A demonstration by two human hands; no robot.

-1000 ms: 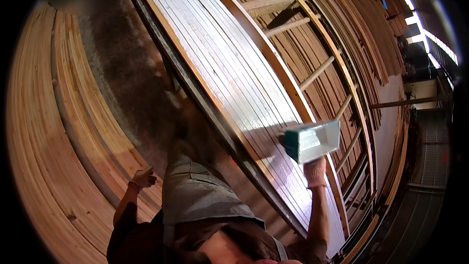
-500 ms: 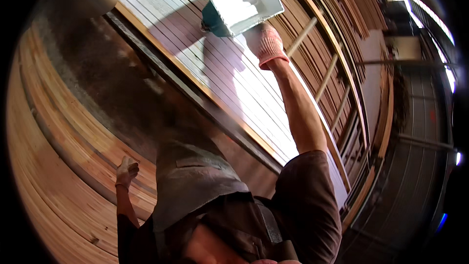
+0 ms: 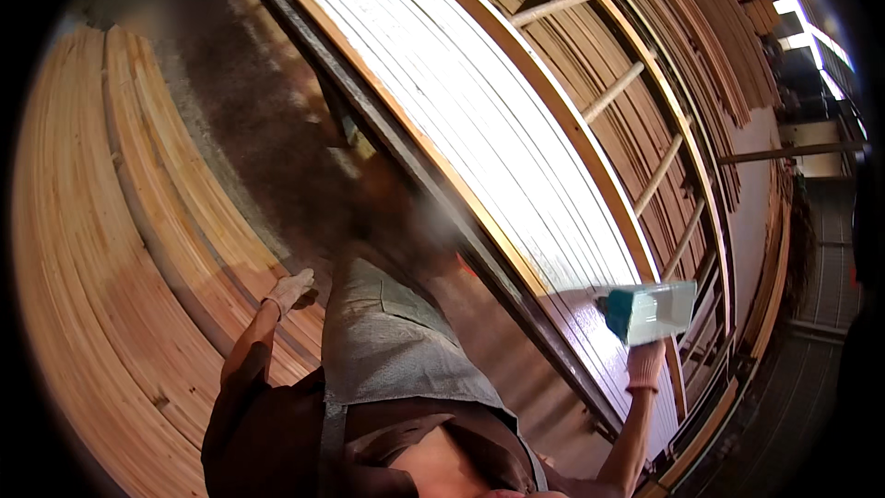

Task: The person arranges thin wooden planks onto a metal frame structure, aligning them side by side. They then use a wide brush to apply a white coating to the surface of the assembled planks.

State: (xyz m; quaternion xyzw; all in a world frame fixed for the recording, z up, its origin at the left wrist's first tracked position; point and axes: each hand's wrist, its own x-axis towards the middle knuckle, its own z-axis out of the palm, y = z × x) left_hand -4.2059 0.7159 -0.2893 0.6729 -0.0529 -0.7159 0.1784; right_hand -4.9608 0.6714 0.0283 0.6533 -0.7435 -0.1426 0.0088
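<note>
My right hand (image 3: 646, 367), in a pale pinkish knit glove, is closed round the near side of a teal-and-white open-topped box (image 3: 660, 312). Pale material coats the box's inside. It is over the near right end of a long row of narrow white-coated strips (image 3: 479, 111), which shine as if wet. I cannot tell whether the box touches them. At the left, my left hand (image 3: 291, 291) wears a light glove and hangs with its fingers loosely curled in, nothing visible in them. Bare wooden planks (image 3: 138, 249) lie beneath and beside it.
A dark rail (image 3: 406, 166) edges the coated strips on my side. Beyond them runs a wooden frame with round rungs (image 3: 613, 92), over stacked brown boards (image 3: 682, 28). A dusty floor strip (image 3: 240, 120) lies between the planks and the rail. My grey apron (image 3: 396, 332) hangs close by.
My right hand has brought the box from the far part of the strips back toward me and to the right. The view has turned, and my left hand appears farther right.
</note>
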